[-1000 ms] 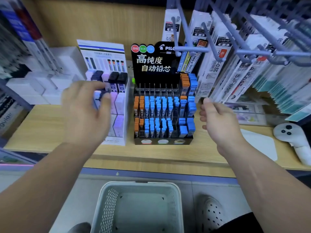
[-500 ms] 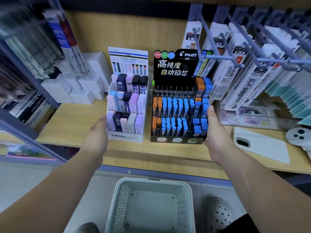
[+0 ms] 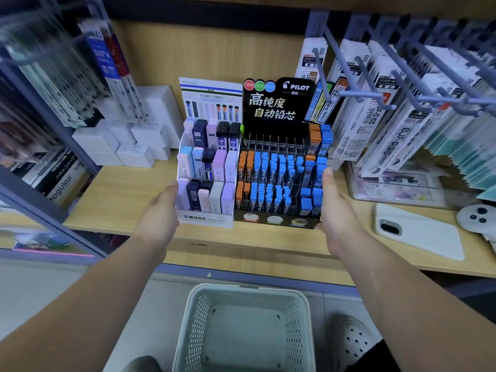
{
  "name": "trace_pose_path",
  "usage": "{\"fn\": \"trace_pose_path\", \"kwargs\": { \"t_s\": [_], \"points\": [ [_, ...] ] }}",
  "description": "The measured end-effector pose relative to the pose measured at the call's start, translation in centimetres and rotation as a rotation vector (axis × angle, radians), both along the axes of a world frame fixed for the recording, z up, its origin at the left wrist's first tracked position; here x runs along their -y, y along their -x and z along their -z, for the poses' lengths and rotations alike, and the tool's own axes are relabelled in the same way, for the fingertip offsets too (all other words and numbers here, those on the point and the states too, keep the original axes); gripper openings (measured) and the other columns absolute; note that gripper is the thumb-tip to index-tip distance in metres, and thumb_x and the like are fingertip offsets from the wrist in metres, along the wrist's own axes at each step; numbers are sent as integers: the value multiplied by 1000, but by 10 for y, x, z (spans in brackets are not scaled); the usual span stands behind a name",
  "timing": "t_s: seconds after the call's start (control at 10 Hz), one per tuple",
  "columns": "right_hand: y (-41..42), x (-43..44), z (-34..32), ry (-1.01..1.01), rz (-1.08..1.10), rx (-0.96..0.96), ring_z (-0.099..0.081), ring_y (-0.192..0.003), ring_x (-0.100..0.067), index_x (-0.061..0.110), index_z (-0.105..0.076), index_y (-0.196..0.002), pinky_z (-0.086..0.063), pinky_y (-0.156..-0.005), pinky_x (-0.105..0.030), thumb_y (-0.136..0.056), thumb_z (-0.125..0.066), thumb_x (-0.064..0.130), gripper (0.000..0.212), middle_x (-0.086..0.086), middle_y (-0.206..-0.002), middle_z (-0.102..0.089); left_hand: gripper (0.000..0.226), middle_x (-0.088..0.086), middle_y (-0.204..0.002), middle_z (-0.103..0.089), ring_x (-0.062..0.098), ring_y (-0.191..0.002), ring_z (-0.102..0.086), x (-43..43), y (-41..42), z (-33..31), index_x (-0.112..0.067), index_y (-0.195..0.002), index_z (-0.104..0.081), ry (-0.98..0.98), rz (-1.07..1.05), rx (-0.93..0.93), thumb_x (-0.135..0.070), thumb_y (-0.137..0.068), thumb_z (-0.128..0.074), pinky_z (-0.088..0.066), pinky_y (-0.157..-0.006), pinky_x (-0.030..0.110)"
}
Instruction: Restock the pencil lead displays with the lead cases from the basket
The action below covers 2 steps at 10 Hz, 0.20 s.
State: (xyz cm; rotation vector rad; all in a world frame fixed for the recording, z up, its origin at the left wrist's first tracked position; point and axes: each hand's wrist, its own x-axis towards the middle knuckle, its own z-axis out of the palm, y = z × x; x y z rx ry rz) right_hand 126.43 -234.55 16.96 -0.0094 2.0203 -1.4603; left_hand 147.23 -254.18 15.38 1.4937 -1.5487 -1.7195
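While your left hand (image 3: 161,210) lies flat against the outer left wall of the white MONO display (image 3: 205,218), your right hand (image 3: 336,213) presses its palm on the right side of the black PILOT display (image 3: 276,103), thumb up along the edge. Neither hand grasps anything; the fingers look straight, though the right ones are partly hidden behind the stand. The two displays stand side by side, touching, near the front of the wooden shelf (image 3: 120,189).

The lead cases (image 3: 271,170) sit upright in the tiers, pastel and dark ones on the left, orange and blue ones on the right. Most of the black stand's back row of slots shows bare. The basket (image 3: 193,312) stands on the floor below your arms, and you can see no cases in it.

So the filling looks finished, or out of stock, and the step in hand reads as squaring up the displays. Next you likely need even pressure from both sides, sliding the pair together. Push low, near the bases, since the white stand may flex or tip and spill its cases. Mind the white phone (image 3: 418,234) lying near your right wrist.
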Motion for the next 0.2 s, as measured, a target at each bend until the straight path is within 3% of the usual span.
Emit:
{"fn": "trace_pose_path", "kwargs": {
  "t_s": [0.1,0.2],
  "points": [
    [3,-1,5,-14,-9,10,-52,-133,-23,42,-51,-142,-32,-116,-58,-46,-31,110,120,8,-144,-58,44,-8,-117,-68,21,-111,-60,-2,-1,-6,-44,-110,-64,-7,14,32,-71,-85,-40,-40,-105,45],
    [-1,-1,-9,-69,-28,-25,-49,-135,-25,34,-47,-148,-30,-116,-53,-67,-29,101,107,6,-149,-52,48,-11,-127,-61,17,-115,-55,-4,4,-16,-38,-128,-58,51,20,59,-63,-95,-35,-34,-95,39]
  ]
}}
